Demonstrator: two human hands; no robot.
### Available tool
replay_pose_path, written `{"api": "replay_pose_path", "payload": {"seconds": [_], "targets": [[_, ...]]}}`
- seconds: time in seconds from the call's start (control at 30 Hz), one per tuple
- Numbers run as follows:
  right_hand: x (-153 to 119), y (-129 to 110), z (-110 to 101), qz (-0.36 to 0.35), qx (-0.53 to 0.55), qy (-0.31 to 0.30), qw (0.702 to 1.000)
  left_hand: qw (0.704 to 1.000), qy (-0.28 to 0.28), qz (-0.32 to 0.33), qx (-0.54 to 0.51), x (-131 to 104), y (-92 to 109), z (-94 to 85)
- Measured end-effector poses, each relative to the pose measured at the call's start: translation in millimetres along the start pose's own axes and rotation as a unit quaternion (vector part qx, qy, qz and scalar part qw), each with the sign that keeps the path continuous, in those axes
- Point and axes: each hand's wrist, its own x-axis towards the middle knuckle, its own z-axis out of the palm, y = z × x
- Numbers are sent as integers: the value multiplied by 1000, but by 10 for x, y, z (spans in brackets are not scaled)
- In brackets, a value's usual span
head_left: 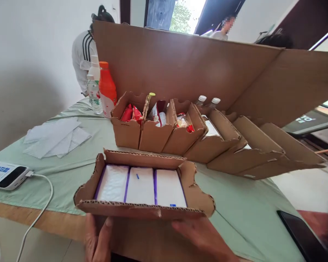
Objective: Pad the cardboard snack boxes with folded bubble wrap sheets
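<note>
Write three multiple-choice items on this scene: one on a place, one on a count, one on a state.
1. Where does the orange bottle stand?
A. left of the row of small boxes
B. inside the near tray
C. on the phone

2. How many white packs lie in the cardboard tray?
A. one
B. three
C. six

3. How is the tray held?
A. left hand only
B. no hand touches it
C. both hands, right hand too, at its near edge

Answers: 1 A, it stands beside the leftmost box. 2 B, purple lines part three packs. 3 C, both hands meet the near wall from below.
</note>
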Motion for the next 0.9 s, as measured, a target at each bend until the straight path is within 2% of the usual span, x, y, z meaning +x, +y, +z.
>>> {"api": "replay_pose_path", "payload": {"seconds": [0.07, 0.13, 0.23, 0.3, 0.33, 0.4, 0.47, 0.5, 0.53, 0.6, 0.63, 0.7, 0.73, 0.83, 0.9], "targets": [[85, 6, 134, 17, 7, 9, 1000, 1000, -20, 3, 5, 102, 44, 129], [255, 27, 172, 33, 29, 63, 997, 998, -55, 33, 20, 293, 142, 341], [489, 140, 93, 25, 60, 161, 985, 984, -147, 95, 35, 635, 335, 705], [509, 259, 13, 33, 42, 190, 980, 979, -165, 108, 44, 774, 397, 848], [464, 321, -19, 47, 27, 198, 979, 981, -155, 105, 53, 784, 384, 868], [290, 426, -44, 83, 7, 209, 974, 986, -116, 96, 77, 662, 270, 817], [83, 468, -5, 102, 11, 217, 971, 984, -95, 115, 97, 368, 83, 708], [-3, 457, 37, 104, 23, 217, 970, 979, -107, 142, 99, 177, -9, 663], [-64, 426, 89, 101, 40, 212, 971, 970, -129, 185, 87, -26, -87, 640], [-106, 314, 209, 94, 92, 200, 971, 936, -236, 256, 47, -406, -184, 682], [-90, 243, 270, 95, 122, 196, 968, 924, -281, 260, 15, -551, -203, 744], [-10, 93, 381, 110, 174, 199, 958, 905, -372, 206, -25, -710, -204, 908], [43, 22, 428, 120, 189, 202, 953, 905, -396, 150, -34, -725, -196, 983], [203, -148, 533, 113, 196, 197, 954, 903, -426, -15, -58, -639, -189, 1079], [295, -231, 585, 86, 187, 172, 963, 893, -438, -66, -76, -569, -206, 1012]]}}
